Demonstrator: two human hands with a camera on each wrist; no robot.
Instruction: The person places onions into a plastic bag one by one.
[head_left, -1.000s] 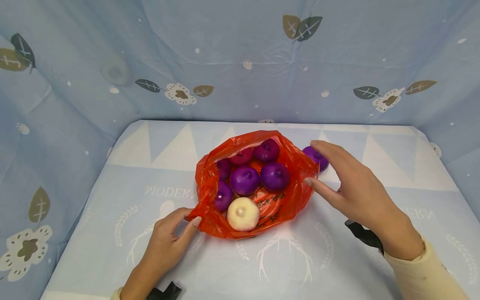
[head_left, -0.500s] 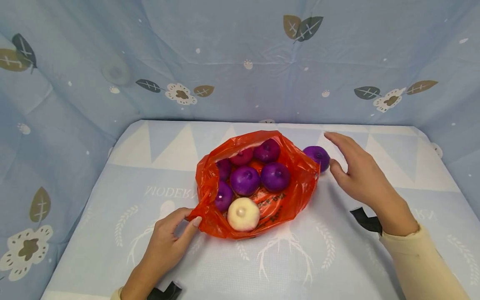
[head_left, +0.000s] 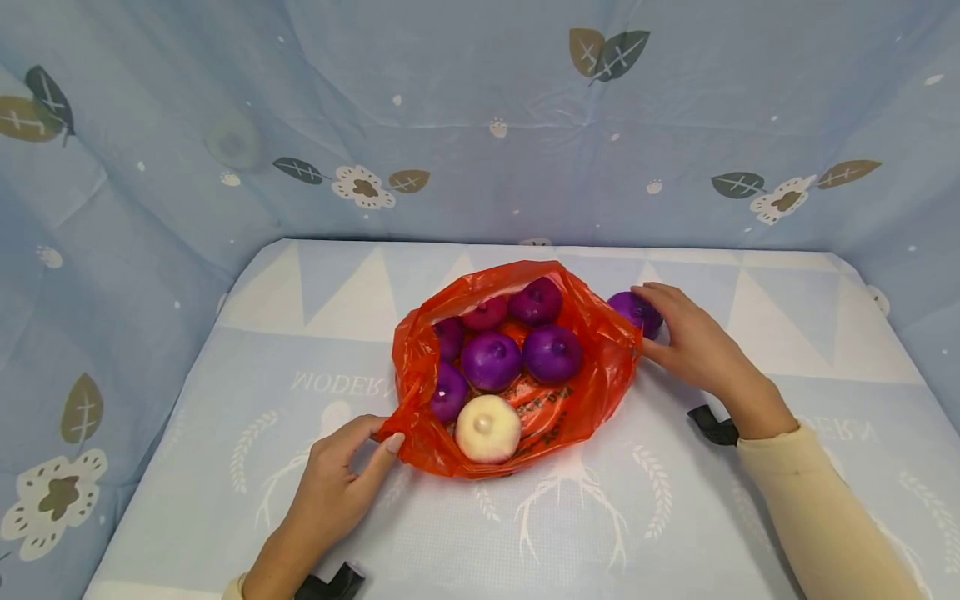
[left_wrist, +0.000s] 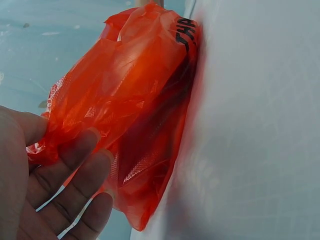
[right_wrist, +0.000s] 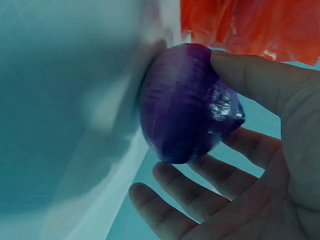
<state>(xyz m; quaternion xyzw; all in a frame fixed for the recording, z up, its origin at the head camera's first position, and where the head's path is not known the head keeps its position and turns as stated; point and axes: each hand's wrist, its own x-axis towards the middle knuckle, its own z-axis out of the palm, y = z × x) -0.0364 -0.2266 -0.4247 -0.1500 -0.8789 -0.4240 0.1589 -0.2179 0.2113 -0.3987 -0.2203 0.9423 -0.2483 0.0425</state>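
Observation:
A red plastic bag (head_left: 607, 358) sits with its mouth spread wide. Inside lie several purple onions (head_left: 491, 362), a pinker one (head_left: 485, 313) and a cream-white round piece (head_left: 487, 428) with a small nub. My left hand (head_left: 337, 483) pinches the bag's near-left rim between thumb and fingers; the left wrist view shows the crumpled plastic (left_wrist: 110, 100) there. Right of the bag, my right hand (head_left: 693, 342) holds another purple onion (right_wrist: 185, 105) at the table surface. Its thumb lies on one side of the onion and its fingers curve along the other.
A pale patterned cloth (head_left: 570, 542) covers the table. Behind and to the left hangs a blue curtain (head_left: 480, 192) printed with leaves and flowers. A black strap piece (head_left: 712, 425) shows at the right wrist, another (head_left: 330, 583) at the left.
My right hand first drew back right from the bag's edge, then came in over the loose onion and took hold of it. The left hand and the bag have stayed in place.

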